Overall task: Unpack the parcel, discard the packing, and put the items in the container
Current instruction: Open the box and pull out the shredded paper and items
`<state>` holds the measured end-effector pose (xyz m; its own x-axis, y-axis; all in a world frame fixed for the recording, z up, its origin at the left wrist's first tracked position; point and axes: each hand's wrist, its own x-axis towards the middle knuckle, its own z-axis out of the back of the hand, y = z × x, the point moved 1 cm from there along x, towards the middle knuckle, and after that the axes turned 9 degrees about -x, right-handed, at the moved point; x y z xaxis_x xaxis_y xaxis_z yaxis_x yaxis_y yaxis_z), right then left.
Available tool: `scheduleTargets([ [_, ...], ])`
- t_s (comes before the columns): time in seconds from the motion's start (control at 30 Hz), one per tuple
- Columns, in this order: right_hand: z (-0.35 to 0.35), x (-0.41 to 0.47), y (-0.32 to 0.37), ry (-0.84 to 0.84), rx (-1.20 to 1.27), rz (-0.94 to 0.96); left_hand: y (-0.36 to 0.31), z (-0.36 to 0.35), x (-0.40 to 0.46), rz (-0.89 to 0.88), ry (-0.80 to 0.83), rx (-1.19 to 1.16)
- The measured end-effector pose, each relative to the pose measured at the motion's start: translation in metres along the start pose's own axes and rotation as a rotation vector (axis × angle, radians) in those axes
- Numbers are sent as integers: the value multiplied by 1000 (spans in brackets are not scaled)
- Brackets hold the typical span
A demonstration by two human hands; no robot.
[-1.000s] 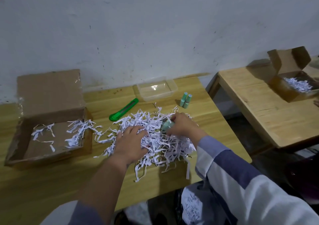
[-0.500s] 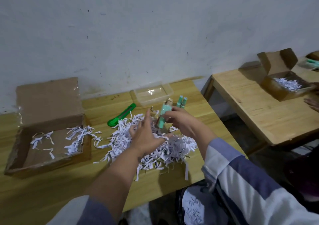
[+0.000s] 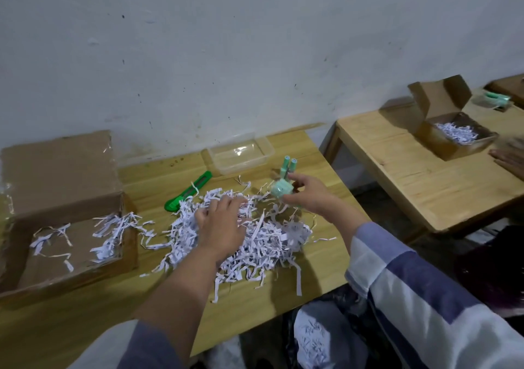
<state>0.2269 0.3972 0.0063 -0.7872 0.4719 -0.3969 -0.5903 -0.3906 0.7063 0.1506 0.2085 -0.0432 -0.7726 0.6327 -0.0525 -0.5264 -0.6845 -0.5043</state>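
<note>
A heap of white shredded paper [image 3: 255,244] lies on the wooden table [image 3: 320,258]. My left hand [image 3: 221,224] rests flat on the heap, fingers spread, holding nothing. My right hand [image 3: 309,195] is raised just above the heap's far right side and grips a pale green tube [image 3: 280,188], end toward me. Two more green tubes [image 3: 289,166] lie on the table just beyond it. The clear plastic container [image 3: 241,156] stands behind them by the wall with nothing in it. The open cardboard parcel box [image 3: 17,244] at the left holds a few paper strips.
A green utility knife [image 3: 188,194] lies between the box and the container. A bag with shredded paper [image 3: 314,337] sits below the table's front edge. A second table [image 3: 411,170] at the right carries another open box [image 3: 453,130], and another person's hand [image 3: 510,160] shows there.
My right hand lifted the green tube out of the shreds and carried it right, toward the two tubes. My left hand rose, then dropped back flat onto the heap.
</note>
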Motion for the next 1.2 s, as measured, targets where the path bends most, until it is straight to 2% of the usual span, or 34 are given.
scheduleTargets([
  [0.17, 5, -2, 10, 175, -147, 99, -22, 4, 17, -67, 11, -209],
  [0.23, 5, -1, 12, 221, -168, 115, -27, 5, 21, -22, 40, -309],
  [0.3, 7, 1, 9, 244, -155, 107, -24, 5, 24, 46, -11, -444],
  [0.37, 12, 5, 3, 224, -176, 87, -18, 4, 26, 75, -45, -481],
  [0.5, 23, 12, -19, 39, -187, -28, -3, -2, 25, 116, -9, -430],
  [0.67, 19, 23, -52, -291, -237, -218, 2, -9, 16, -75, 71, -74],
  [0.8, 11, 37, -65, -432, -306, -248, 9, -18, 9, -81, 129, -52],
  [0.93, 7, 57, -70, -487, -317, -211, 13, -24, 11, -105, 112, 5],
  [1.03, 5, 60, -68, -521, -412, -168, 15, -23, 15, -122, 96, -4],
  [1.13, -6, 40, -61, -552, -403, 45, 14, -17, 13, -206, 45, 7],
  [1.2, -19, 23, -56, -407, -394, 208, 17, -10, 10, -256, 2, 81],
])
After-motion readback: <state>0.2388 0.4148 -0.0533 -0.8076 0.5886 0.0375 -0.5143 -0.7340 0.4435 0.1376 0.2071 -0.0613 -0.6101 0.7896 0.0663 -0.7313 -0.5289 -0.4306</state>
